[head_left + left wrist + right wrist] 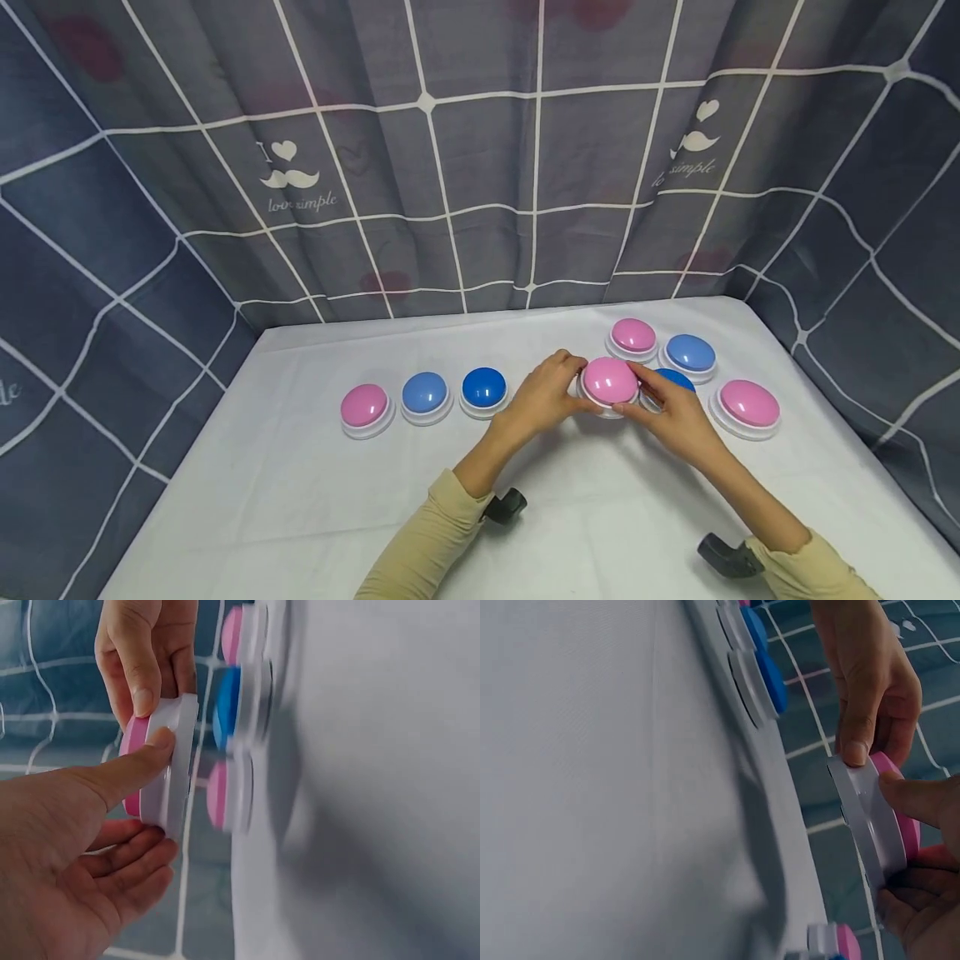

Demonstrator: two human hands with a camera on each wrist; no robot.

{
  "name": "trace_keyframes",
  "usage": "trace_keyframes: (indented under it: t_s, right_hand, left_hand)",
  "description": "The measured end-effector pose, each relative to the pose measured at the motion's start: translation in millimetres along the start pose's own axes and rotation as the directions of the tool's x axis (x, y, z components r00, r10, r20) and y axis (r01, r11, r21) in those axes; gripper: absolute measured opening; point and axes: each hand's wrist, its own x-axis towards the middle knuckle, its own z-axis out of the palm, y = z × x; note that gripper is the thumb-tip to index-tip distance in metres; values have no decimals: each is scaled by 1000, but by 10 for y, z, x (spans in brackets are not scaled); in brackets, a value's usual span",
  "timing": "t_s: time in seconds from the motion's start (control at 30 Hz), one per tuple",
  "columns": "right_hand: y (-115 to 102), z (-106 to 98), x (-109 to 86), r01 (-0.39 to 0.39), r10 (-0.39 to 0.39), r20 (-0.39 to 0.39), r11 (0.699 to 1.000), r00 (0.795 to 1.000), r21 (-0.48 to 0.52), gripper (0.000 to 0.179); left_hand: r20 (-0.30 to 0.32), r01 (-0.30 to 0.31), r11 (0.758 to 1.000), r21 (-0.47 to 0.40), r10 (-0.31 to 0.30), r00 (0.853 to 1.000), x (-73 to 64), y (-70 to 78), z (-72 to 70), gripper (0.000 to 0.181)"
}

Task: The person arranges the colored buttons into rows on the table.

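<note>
Eight round, glossy plastic dome buttons are in view, each dome seated in a white circular base: four pink, two light blue and two dark blue. One pink dome button with a white base [611, 381] is raised off the white cloth-covered surface [300, 500], held between both hands. The left hand [546, 393] and the right hand [671, 412] each pinch its base at opposite sides with thumb and curled fingers, parted just the button's breadth.

Left of it, three stand in a row: pink [363, 405], light blue [425, 392], dark blue [483, 387]. Four are grouped at the right: pink [633, 335] at the back, light blue [691, 353] beside it, dark blue [675, 377] partly hidden by the right hand, and pink [750, 403] outermost.

The grey, white-gridded curtain [487, 158] reads "I", a heart, a moustache and "love simple"; folds break up the right-hand print, where "simple" is legible.
</note>
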Motion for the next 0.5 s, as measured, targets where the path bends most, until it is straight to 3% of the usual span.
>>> trace_keyframes:
  t_s: [0.2, 0.5]
  right_hand:
    - [-44, 306, 244, 42, -43, 28, 999, 999, 31, 67]
    - [-56, 651, 500, 33, -38, 74, 997, 997, 73, 67]
  left_hand:
    - [7, 55, 998, 25, -55, 998, -74, -298, -80, 59]
    - [40, 102, 993, 53, -104, 994, -124, -620, -163, 56]
